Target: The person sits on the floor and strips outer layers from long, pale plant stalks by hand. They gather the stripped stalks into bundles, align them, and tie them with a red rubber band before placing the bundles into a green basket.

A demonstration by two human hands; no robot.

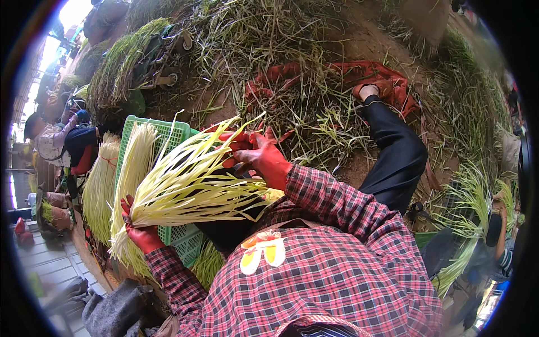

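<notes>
My left hand (138,230), in a red glove, is closed round the base of a fanned bundle of long pale-yellow leafy stems (185,191). My right hand (261,157), gloved alike, is raised among the leaf tips, its bent fingers spread apart; some are partly hidden by leaves. Behind the bundle, a green plastic crate (178,132) carries more pale stems (135,149). A tied pale bundle (101,185) stands to its left, and greener stems (208,264) lie below the crate.
Loose greenery (281,33) covers much ground ahead, with a red sack (387,78) near my outstretched leg (393,157). A wheeled cart (168,78) is heaped with greens. Co-workers sit at left (76,140) and far right (499,236), the latter near leafy bundles (466,213).
</notes>
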